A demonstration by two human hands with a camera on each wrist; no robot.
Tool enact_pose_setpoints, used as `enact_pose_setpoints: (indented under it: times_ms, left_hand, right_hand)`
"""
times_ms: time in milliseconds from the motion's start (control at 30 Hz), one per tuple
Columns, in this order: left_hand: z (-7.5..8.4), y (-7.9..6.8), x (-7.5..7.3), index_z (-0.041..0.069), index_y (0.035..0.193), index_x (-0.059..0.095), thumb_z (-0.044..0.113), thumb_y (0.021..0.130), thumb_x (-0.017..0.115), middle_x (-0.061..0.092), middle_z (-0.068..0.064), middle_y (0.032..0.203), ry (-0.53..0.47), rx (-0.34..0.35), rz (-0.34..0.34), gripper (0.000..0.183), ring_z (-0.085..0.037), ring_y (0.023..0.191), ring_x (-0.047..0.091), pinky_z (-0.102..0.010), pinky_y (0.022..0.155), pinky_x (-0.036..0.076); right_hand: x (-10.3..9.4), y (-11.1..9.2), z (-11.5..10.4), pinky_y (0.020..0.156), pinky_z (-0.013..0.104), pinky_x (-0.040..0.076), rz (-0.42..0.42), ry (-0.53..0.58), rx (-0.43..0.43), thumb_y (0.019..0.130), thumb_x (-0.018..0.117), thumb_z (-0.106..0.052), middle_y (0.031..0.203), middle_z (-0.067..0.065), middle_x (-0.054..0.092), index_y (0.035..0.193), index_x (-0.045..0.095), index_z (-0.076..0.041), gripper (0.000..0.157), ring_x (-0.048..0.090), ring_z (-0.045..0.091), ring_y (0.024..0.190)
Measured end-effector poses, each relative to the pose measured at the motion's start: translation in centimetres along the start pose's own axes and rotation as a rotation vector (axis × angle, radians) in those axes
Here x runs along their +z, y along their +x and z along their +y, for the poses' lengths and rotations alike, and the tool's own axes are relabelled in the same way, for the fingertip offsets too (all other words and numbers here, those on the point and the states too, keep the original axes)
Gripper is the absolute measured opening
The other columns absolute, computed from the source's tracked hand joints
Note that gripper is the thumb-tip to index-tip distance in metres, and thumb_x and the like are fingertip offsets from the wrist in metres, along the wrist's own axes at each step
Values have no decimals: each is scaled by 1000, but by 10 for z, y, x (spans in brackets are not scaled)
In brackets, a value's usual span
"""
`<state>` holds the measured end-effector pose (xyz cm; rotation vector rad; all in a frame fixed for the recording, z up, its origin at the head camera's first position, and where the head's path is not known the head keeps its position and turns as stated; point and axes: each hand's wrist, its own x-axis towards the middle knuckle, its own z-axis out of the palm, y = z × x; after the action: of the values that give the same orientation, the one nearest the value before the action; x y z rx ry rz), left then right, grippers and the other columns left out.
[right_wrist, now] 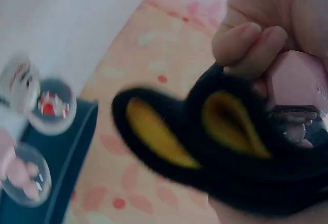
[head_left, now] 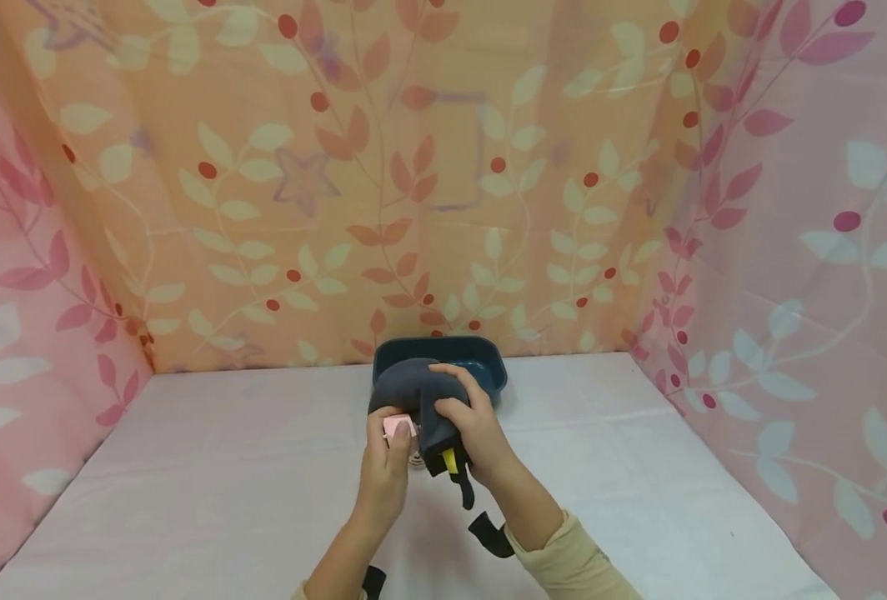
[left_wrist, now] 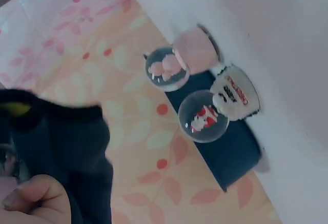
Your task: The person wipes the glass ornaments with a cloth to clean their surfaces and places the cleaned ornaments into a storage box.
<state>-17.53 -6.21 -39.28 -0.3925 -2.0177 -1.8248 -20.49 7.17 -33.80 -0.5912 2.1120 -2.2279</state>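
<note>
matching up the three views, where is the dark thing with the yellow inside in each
Head: dark thing, just below centre, in the right hand.
Left wrist: dark thing, lower left.
Right wrist: dark thing, centre to lower right.
Shared landmark: blue tray, in all three.

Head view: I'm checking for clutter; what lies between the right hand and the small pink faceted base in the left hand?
The head view shows a dark grey, curved fabric item between the right hand and the pink faceted base.
</note>
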Motion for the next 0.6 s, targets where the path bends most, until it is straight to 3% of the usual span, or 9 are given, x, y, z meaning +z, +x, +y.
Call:
enact_pose_setpoints:
  times_ms: [200,367,467,600]
  left_hand:
    - [3,-2,8,-2,124,31,24,105,30,45,-15,110,-191,-70,66,32,-19,95,52,-24,79,49]
    - [7,2,11,-2,122,34,33,106,24,45,-11,101,-252,-164,117,40,-18,80,49,-23,66,44]
    - [12,5,12,0,121,39,41,106,21,45,-6,94,-279,-276,151,47,-15,71,47,-23,60,39]
    - [19,10,13,3,118,45,50,104,19,46,-1,78,-398,-430,190,56,-10,58,42,-23,56,35]
  right_hand:
    - [3,1,4,72,25,46,6,222,81,92,40,-16,130,13,43,137,42,-5,47,54,16,85]
    - [9,-3,7,82,25,43,52,372,103,95,35,-17,128,7,44,137,41,-8,43,48,16,100]
    - [12,-5,12,88,28,40,86,391,106,96,32,-17,130,6,43,138,39,-9,43,46,17,107]
    - [14,-7,23,87,28,41,120,340,107,96,34,-17,132,9,43,139,38,-9,44,47,18,107]
